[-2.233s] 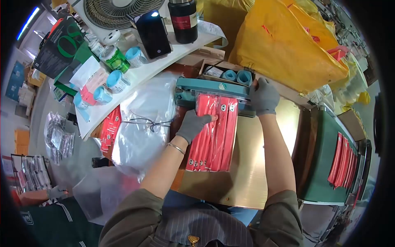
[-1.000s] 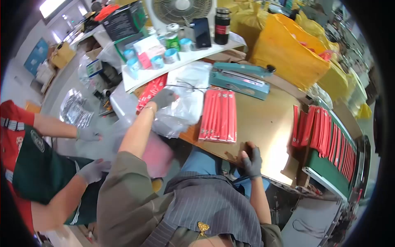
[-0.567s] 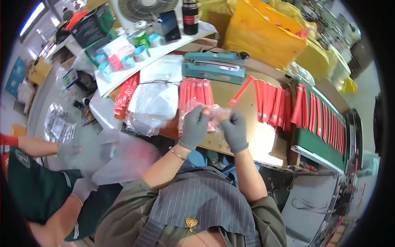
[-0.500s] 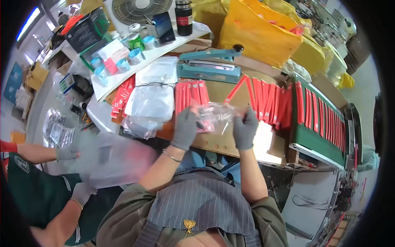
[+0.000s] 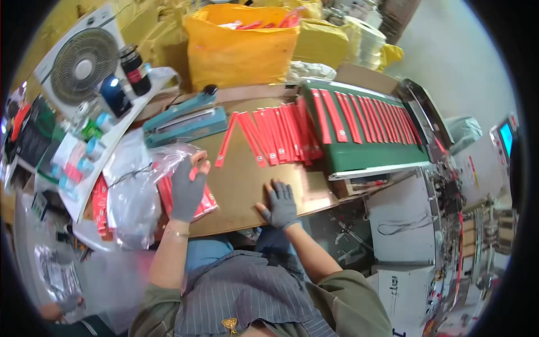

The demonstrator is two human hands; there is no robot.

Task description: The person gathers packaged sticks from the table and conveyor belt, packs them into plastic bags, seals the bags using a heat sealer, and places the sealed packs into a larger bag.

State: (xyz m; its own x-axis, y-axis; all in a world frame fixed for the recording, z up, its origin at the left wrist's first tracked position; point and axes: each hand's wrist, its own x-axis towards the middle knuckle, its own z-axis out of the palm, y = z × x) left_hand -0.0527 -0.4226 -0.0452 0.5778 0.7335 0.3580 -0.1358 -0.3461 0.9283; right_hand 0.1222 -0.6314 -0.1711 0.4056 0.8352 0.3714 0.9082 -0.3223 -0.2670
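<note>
Spreading my right hand (image 5: 282,206) on the table (image 5: 238,194), I have the loose red packets (image 5: 275,135) beyond it, nearer it, lengthwise away from me; my left hand (image 5: 188,192) curls at a clear bag (image 5: 168,155), pinch unclear.

**Red strips (image 5: 274,135) against green, teal and gold**

The strips are bright red, many with a small black-and-white round mark near 1 end. The belt (image 5: 359,159) is plain dark green, the worktop (image 5: 238,196) tan with a golden sheen. Colourless film (image 5: 171,153) with whitish glints shows red beneath. Grey covers the left hand (image 5: 189,188) and the right hand (image 5: 281,205). The apron (image 5: 241,283) is dark grey with pale pinstripes, the sleeves (image 5: 356,297) olive. The sealer (image 5: 188,129) is teal with a black knob (image 5: 210,90), the large bag (image 5: 241,56) orange-yellow, the flask (image 5: 135,70) black with a red band, the fan (image 5: 104,17) white with a grey grille.
</note>
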